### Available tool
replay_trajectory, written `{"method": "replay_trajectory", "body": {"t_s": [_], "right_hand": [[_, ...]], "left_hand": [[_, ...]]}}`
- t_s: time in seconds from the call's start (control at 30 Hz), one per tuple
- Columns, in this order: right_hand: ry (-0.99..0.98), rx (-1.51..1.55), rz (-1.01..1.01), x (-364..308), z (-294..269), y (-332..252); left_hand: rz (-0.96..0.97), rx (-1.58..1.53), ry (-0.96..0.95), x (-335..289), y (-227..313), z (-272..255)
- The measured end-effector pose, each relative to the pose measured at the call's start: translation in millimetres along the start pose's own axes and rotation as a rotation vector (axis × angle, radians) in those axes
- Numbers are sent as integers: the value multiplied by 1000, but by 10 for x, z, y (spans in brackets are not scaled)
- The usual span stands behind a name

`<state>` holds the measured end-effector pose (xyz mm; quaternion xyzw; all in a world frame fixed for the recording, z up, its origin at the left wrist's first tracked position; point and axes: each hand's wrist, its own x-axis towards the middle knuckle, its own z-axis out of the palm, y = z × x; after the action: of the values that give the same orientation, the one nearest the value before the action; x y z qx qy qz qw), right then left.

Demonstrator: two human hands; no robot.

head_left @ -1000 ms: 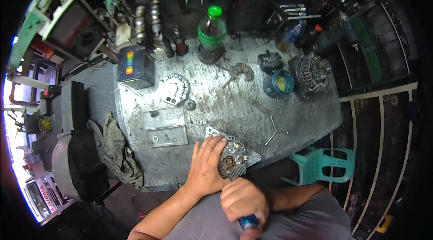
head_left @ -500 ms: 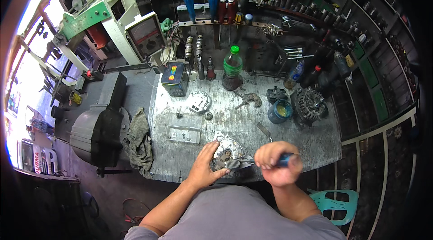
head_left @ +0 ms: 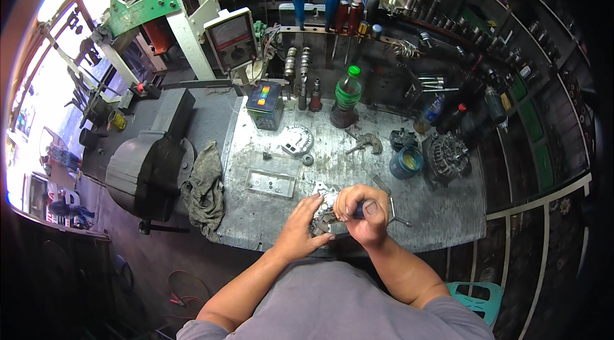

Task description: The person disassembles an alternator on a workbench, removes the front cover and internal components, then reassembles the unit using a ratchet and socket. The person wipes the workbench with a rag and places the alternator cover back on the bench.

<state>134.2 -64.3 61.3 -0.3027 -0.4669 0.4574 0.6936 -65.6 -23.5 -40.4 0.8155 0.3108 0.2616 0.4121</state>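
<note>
My left hand [head_left: 299, 228] grips the left side of a metal alternator housing [head_left: 328, 195] at the bench's near edge, its thumb along the lower side. My right hand [head_left: 366, 217] is closed around the blue handle of a screwdriver [head_left: 360, 211], held over the housing's right side. The handle points up toward me; its shaft and tip are hidden behind the hand. Beyond them lie a clear rectangular tray [head_left: 291, 188] with small parts, a small ring-shaped part [head_left: 307, 159] and a round silver cover [head_left: 296, 140].
On the metal-topped workbench [head_left: 435, 218] stand a battery [head_left: 265, 110], a green-capped bottle [head_left: 347, 94], a blue jar [head_left: 405, 166] and another alternator [head_left: 446, 158]. A dirty rag [head_left: 204, 193] lies beside a bench grinder [head_left: 144, 170] at left. A T-shaped tool [head_left: 398, 217] lies right of my hand.
My right hand has moved left, over the housing, and the screwdriver has swung from lying sideways to pointing up toward me. My left hand keeps its grip. The whole view has shifted slightly.
</note>
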Motion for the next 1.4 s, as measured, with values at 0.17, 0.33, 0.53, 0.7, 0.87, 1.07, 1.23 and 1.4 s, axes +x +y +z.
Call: {"method": "replay_trajectory", "body": {"t_s": [0.17,0.33,0.53,0.7,0.87,1.07,1.23,1.4], "right_hand": [[25,-17,63,-28,46,95],[23,-16,12,-24,63,120],[28,-12,51,-5,102,99],[-17,-83,3,-18,76,60],[-45,-125,35,16,49,73],[156,-575,-74,-93,320,160],[-10,-313,82,-103,206,62],[-445,-368,11,241,37,-198]], "left_hand": [[67,50,-13,-17,-80,16],[28,6,-18,-27,-95,28],[-105,-77,-15,-27,-75,35],[-110,-124,17,-29,-66,62],[-112,-92,8,-34,-56,47],[-148,-41,54,-55,66,84],[-132,225,49,46,244,-40],[324,293,-89,558,173,-167]]}}
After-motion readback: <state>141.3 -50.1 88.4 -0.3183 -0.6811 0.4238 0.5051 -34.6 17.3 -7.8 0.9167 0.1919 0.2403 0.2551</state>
